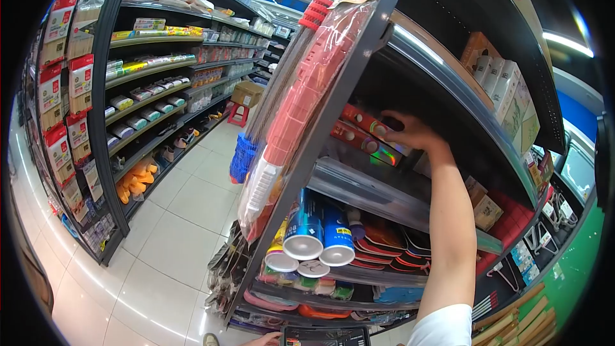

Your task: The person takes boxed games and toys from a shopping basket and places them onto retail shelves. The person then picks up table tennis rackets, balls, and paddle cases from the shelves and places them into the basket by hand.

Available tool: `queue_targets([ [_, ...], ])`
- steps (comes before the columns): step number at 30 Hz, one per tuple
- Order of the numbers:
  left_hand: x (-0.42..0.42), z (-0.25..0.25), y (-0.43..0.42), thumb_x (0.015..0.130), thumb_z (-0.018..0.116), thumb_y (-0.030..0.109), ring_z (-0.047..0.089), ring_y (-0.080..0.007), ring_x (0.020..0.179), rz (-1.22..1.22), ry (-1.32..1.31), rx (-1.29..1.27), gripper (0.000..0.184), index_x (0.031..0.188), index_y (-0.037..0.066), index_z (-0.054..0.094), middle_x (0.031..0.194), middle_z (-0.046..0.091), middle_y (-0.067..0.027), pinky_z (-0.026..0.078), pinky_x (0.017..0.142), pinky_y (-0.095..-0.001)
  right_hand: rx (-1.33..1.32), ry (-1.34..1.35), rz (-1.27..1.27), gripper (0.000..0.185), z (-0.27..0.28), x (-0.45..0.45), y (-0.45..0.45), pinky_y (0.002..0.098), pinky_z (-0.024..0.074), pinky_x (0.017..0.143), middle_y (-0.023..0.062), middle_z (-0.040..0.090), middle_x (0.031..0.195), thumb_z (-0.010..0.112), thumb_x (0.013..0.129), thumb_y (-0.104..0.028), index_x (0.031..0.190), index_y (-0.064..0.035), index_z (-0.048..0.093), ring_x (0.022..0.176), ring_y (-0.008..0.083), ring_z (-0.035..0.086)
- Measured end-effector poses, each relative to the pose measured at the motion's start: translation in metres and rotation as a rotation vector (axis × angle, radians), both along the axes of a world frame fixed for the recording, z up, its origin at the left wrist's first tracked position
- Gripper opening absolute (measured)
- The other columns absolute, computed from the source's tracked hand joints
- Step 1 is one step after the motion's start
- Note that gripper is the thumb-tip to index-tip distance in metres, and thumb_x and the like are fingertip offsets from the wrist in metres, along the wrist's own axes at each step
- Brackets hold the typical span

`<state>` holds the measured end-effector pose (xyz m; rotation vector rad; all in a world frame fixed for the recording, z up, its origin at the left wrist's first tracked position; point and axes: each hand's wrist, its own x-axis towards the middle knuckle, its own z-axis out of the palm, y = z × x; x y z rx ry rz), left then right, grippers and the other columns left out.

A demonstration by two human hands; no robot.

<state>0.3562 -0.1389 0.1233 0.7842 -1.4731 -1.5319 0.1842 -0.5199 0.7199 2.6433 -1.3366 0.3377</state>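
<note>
My right hand (415, 133) reaches into a dark middle shelf, with thumb and index finger curved apart beside the right end of the upper red box (362, 118). A gap shows between those two fingers, and the thumb seems to touch the box; the other fingers are mostly hidden. Just under it lies another red box (351, 134) with round markings and a shiny rainbow-like patch close by. At the bottom edge, my left hand (266, 340) is partly cut off, its fingers on the side of a black-rimmed container (325, 329) whose contents are unclear.
Blue spray cans (304, 230) lie below the shelf's front edge (365, 186). A wrapped pink-red item (304, 99) hangs on the shelf end. Across the tiled aisle (173, 237) are stocked shelves (154, 77), a cardboard box (247, 94) and a red stool (238, 115).
</note>
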Motion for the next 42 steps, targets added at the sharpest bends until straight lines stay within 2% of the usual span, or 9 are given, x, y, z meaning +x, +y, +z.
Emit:
queue_targets([
  [6,0.016,0.002,-0.007,0.098,0.065,0.015,0.059,-0.0222,0.114,-0.031,-0.042,0.128,0.069,0.155,0.009,0.026,0.127,0.06,-0.0149,0.048,0.099,-0.0399,-0.021,0.108,0.009,0.071,-0.008,0.017,-0.034,0.0395,0.043,0.109,0.0218,0.059,0.138,0.069,0.082,-0.04,0.146,-0.0142,0.051,0.129,0.0339,0.057],
  [9,0.011,-0.033,-0.014,0.098,0.065,0.015,0.059,-0.022,0.114,-0.041,0.011,0.118,0.07,0.155,0.011,0.026,0.128,0.059,-0.0146,0.048,0.099,-0.0397,-0.136,0.145,0.042,0.059,-0.015,0.023,-0.039,0.0412,0.0427,0.109,0.022,0.059,0.137,0.063,0.09,-0.035,0.144,-0.0133,0.052,0.128,0.0356,0.057],
  [12,0.03,0.008,-0.022,0.099,0.064,0.028,0.065,-0.0242,0.109,-0.131,-0.246,0.107,0.072,0.155,0.007,0.024,0.136,0.055,-0.0234,0.053,0.092,-0.0343,-0.238,0.225,-0.007,0.05,-0.02,0.028,-0.035,0.0434,0.0439,0.108,0.0214,0.06,0.135,0.057,0.096,-0.029,0.143,-0.0132,0.053,0.126,0.0371,0.057],
  [18,0.03,0.006,-0.02,0.099,0.064,0.031,0.065,-0.0251,0.108,-0.137,-0.217,0.105,0.071,0.155,0.009,0.026,0.133,0.057,-0.0222,0.053,0.092,-0.0347,-0.232,0.2,-0.162,0.045,-0.027,0.038,-0.028,0.0455,0.046,0.105,0.0199,0.061,0.133,0.057,0.097,-0.029,0.14,-0.0149,0.055,0.124,0.038,0.058],
  [30,0.023,0.005,-0.005,0.1,0.063,0.03,0.066,-0.024,0.107,-0.114,-0.264,0.166,0.073,0.156,0.006,0.024,0.134,0.057,-0.022,0.054,0.092,-0.0337,-0.329,0.2,-0.175,0.049,-0.033,0.041,-0.037,0.0471,0.0448,0.107,0.0188,0.061,0.135,0.061,0.095,-0.038,0.138,-0.0153,0.057,0.125,0.0383,0.057],
  [36,0.024,0.003,0.001,0.098,0.066,0.029,0.067,-0.0249,0.106,-0.092,-0.288,0.123,0.072,0.155,0.007,0.027,0.133,0.058,-0.0212,0.054,0.091,-0.0343,-0.301,-0.031,-0.053,0.042,-0.014,0.025,-0.011,0.0424,0.0461,0.106,0.0203,0.064,0.13,0.062,0.094,-0.032,0.13,-0.0094,0.064,0.12,0.0378,0.06],
  [39,0.022,-0.007,0.006,0.097,0.067,0.027,0.068,-0.0253,0.103,-0.055,-0.297,0.08,0.07,0.154,0.008,0.03,0.133,0.058,-0.02,0.055,0.09,-0.0345,-0.314,-0.28,0.113,0.033,-0.018,0.018,0.061,0.0406,0.0499,0.099,0.0199,0.069,0.12,0.06,0.096,-0.024,0.121,-0.0052,0.069,0.112,0.0389,0.065],
  [41,0.021,-0.002,0.011,0.097,0.067,0.026,0.068,-0.0255,0.103,-0.037,-0.332,0.081,0.069,0.153,0.008,0.032,0.132,0.059,-0.0195,0.055,0.09,-0.0344,-0.469,-0.392,0.259,0.025,-0.033,0.007,0.116,0.0353,0.0538,0.087,0.018,0.073,0.107,0.059,0.097,-0.014,0.116,-0.0015,0.07,0.098,0.0327,0.071],
  [42,0.019,0.0,0.012,0.096,0.068,0.026,0.068,-0.0256,0.103,-0.031,-0.35,0.082,0.069,0.153,0.008,0.033,0.132,0.059,-0.0192,0.055,0.09,-0.0343,-0.406,-0.497,0.285,0.022,-0.044,-0.001,0.145,0.0326,0.0536,0.084,0.0167,0.073,0.102,0.059,0.097,-0.011,0.113,0.0,0.07,0.092,0.0276,0.071],
])
